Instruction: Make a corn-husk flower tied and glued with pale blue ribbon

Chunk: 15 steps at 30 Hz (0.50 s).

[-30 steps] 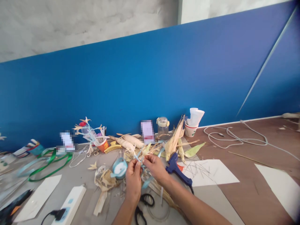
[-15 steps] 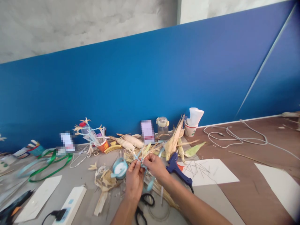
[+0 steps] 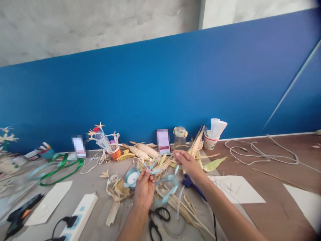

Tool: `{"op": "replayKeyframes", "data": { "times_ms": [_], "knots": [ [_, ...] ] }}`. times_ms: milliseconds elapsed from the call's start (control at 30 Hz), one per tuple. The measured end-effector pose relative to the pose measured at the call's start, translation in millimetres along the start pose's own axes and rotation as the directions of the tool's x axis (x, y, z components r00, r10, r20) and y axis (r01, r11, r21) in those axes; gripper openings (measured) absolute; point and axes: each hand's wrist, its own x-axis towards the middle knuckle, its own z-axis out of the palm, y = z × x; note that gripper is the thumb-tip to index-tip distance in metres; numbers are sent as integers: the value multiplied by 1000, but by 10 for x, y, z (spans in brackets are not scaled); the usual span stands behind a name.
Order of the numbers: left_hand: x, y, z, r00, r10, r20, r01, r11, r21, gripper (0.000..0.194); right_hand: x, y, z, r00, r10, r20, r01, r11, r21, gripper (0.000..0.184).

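Note:
My left hand (image 3: 144, 187) is closed, its thumb and fingers pinching a small floral piece with light blue ribbon (image 3: 155, 171) at its stem. To its right and higher, my right hand (image 3: 188, 164) has its fingers pressed together on what looks like the ribbon's strip; the fingertips are small in view. A loose length of light blue ribbon (image 3: 173, 189) curls between the hands. Just left of my left hand lies a blue ribbon roll (image 3: 132, 177). Black-handled scissors (image 3: 154, 225) rest below, and dried corn husks (image 3: 173, 201) spread around.
A blue glue gun (image 3: 192, 185) lies under my right forearm beside white paper (image 3: 240, 189) with thin wires. Behind stand a phone (image 3: 163, 142), a lidded jar (image 3: 180, 137) and a paper cup (image 3: 210, 142). A power strip (image 3: 84, 209) and green ribbon (image 3: 59, 180) are left.
My right hand has moved up and right, away from my left hand, which still pinches the floral piece. The ribbon between them is spread out more. The view has shifted slightly left.

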Motion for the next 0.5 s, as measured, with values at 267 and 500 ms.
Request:
{"op": "replayKeyframes", "data": {
  "times_ms": [267, 500],
  "knots": [
    [63, -46, -39, 1000, 27, -2, -27, 1000, 9, 24, -360, 128, -587, 979, 168, 116, 34, 425, -904, 24],
    [93, -116, -98, 999, 47, 5, -47, 997, 57, 30, -627, 368, -520, 957, 280, 78, 20, 206, -978, 37]
  ]
}}
